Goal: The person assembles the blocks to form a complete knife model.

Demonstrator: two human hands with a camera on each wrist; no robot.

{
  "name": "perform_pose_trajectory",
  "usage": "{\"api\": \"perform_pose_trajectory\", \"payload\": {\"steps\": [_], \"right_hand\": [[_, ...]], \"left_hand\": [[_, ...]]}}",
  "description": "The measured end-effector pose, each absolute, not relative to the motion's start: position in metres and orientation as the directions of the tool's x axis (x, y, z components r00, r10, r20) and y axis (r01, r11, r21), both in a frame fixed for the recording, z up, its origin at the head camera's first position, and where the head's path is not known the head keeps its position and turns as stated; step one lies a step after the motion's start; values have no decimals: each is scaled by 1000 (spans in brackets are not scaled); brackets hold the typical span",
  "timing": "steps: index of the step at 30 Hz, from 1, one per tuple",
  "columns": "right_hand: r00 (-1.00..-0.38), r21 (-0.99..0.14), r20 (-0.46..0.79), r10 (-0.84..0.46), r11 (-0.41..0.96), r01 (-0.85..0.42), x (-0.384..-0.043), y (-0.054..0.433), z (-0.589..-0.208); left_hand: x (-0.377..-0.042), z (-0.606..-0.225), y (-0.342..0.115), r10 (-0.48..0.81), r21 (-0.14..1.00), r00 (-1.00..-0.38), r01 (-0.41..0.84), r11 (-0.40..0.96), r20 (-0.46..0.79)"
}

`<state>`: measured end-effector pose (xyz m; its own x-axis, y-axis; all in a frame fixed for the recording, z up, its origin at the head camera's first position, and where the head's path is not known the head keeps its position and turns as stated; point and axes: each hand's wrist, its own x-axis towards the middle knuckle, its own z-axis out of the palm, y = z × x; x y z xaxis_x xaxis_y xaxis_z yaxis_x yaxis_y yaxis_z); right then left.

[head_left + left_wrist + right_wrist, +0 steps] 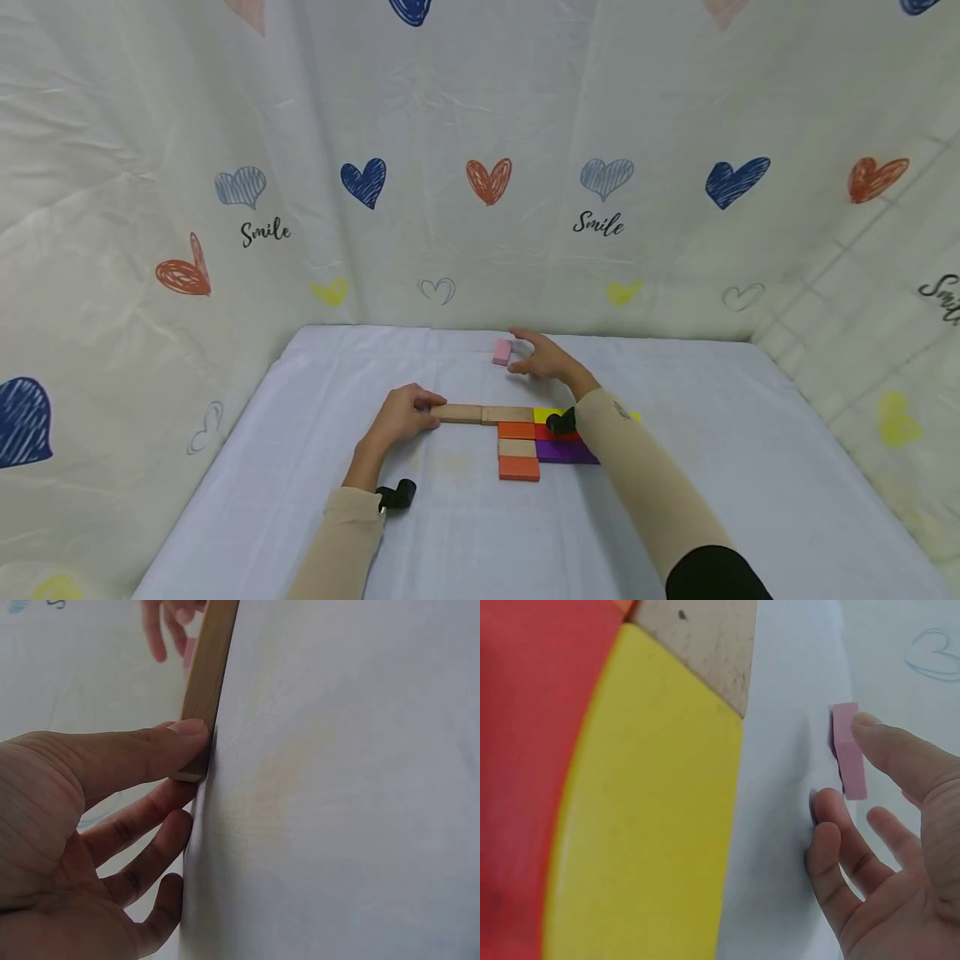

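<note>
My left hand (401, 415) pinches the left end of a plain wooden block (459, 414), thumb on its near side; the block lies on the white cloth. Its thumb and curled fingers show closely in the left wrist view, with the wooden block (208, 675) between thumb and index finger. Farther back, my right hand (549, 360) reaches over the cloth with thumb and fingers spread beside a small pink block (502, 351). In the right wrist view the thumb tip overlaps the edge of the pink block (849, 754), and the fingers lie apart from it.
A second plain block (507, 415) continues the row rightward to a yellow block (546, 414). Below are orange blocks (519, 469), another plain block (517, 448), a red block (546, 432) and a purple block (566, 452). A heart-patterned curtain (480, 250) stands behind the table.
</note>
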<state>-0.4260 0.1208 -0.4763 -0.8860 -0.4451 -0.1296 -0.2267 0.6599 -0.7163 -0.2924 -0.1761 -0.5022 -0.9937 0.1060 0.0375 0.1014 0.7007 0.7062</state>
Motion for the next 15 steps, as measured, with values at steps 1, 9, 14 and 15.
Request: {"api": "perform_pose_trajectory", "payload": {"steps": [1, 9, 14, 15], "right_hand": [[-886, -718, -131, -444, 659, -224, -426, 119, -476], [-903, -700, -125, -412, 681, -214, -428, 107, -477], [-912, -660, -108, -396, 715, -232, -431, 101, -481], [-911, -658, -109, -397, 715, -234, -432, 99, -481]], "left_hand": [[-292, -502, -176, 107, 706, -994, 103, 701, 39], [-290, -499, -174, 101, 708, -994, 98, 699, 37], [-290, -498, -174, 98, 709, -995, 89, 700, 28], [-290, -498, -174, 99, 706, -995, 91, 702, 30]]}}
